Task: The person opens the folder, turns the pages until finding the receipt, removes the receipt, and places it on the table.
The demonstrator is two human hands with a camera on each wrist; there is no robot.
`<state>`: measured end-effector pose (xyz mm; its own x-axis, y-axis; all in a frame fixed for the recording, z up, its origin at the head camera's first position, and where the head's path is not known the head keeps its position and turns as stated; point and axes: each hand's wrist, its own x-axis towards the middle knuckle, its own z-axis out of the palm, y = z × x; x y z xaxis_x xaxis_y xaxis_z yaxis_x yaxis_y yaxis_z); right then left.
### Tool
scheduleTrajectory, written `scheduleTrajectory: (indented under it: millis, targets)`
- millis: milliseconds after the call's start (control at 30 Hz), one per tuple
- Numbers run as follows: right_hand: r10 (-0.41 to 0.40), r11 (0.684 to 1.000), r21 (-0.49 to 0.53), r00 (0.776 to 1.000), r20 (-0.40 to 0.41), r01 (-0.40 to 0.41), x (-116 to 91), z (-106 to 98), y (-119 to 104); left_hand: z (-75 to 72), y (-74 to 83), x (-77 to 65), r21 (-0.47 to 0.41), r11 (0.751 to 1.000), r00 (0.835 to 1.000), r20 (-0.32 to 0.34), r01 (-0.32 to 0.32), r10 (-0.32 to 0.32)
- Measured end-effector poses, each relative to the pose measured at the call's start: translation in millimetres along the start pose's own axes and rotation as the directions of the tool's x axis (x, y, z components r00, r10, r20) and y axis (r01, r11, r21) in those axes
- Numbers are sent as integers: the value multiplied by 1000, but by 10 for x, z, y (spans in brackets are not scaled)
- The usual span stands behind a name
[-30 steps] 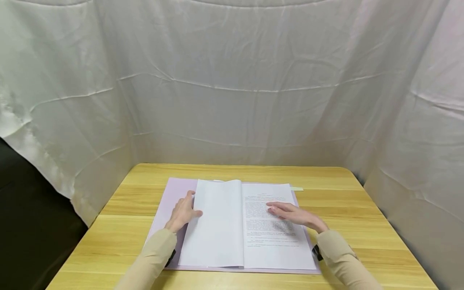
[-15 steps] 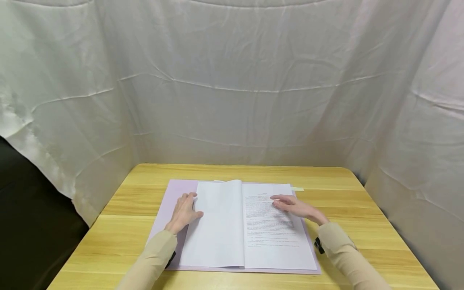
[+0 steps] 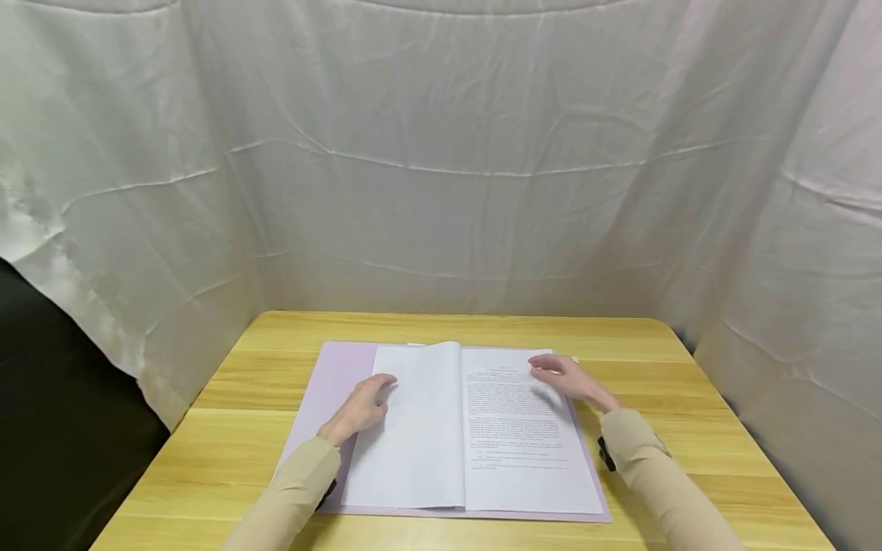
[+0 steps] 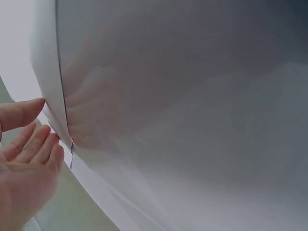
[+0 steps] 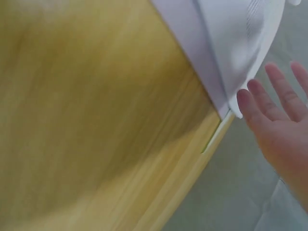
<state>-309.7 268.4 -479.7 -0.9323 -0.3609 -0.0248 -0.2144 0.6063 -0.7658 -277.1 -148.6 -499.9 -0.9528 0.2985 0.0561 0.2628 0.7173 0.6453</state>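
A lilac folder [image 3: 344,367] lies spread on the table with sheets of paper inside. On its left side is a blank white page [image 3: 416,428]; on the right, a page of printed text [image 3: 517,490]. My left hand [image 3: 360,409] reaches over the blank page's left edge, fingers extended and loosely bent. In the left wrist view, the thumb [image 4: 24,113] and fingertips are right at a paper edge. My right hand [image 3: 568,379] hovers at the printed page's upper right corner, its shadow falling on the text. The right wrist view shows its fingers [image 5: 284,91] spread and holding nothing.
A pale strip [image 5: 211,137] sticks out past the folder's top right corner. The wooden table [image 3: 661,398] ends at a pale cloth curtain [image 3: 441,214] behind and at both sides. Dark material [image 3: 62,428] shows at the left.
My right hand has moved up and to the right, to the printed page's top corner, partly covering the pale strip. My left hand has shifted slightly right, further over the blank page.
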Motion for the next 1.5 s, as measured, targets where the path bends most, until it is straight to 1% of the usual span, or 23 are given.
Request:
scheduleTrajectory:
  millis: [167, 267, 333, 500, 567, 667, 833, 933, 1200, 1333, 1500]
  targets:
    - [-43, 998, -43, 998, -41, 42, 72, -41, 111, 13, -10, 0, -5, 999, 999, 41, -32, 32]
    - [-46, 997, -59, 997, -63, 42, 112, -56, 163, 10, -15, -9, 6, 998, 996, 66, -68, 67]
    - [-30, 998, -55, 997, -78, 26, 126, -65, 186, 6, -16, -11, 3, 997, 994, 81, -78, 78]
    - [10, 999, -37, 995, -100, -14, 162, -85, 225, -12, -16, -22, -22, 998, 990, 125, -59, 61]
    - [23, 999, -44, 994, -106, -28, 182, -88, 233, -17, -17, -25, -27, 998, 989, 141, -51, 54]
    - [41, 997, -59, 992, -117, -49, 215, -83, 244, -19, -10, -29, -25, 998, 985, 159, -56, 60]
    - [28, 995, -91, 990, -137, -41, 265, -76, 245, -25, 14, -45, -12, 997, 977, 196, -81, 82]
    - [21, 994, -105, 989, -144, -36, 285, -77, 234, -27, 10, -48, -22, 997, 973, 217, -76, 79]
    - [49, 987, -145, 989, -140, -69, 299, -82, 231, -10, -20, -42, -22, 997, 969, 236, -74, 77]
    - [44, 984, -162, 987, -152, -68, 307, -85, 240, -10, -13, -40, -8, 997, 968, 239, -70, 70]
    - [49, 985, -155, 983, -177, -77, 332, -72, 241, -14, -12, -42, 11, 997, 968, 240, -73, 69]
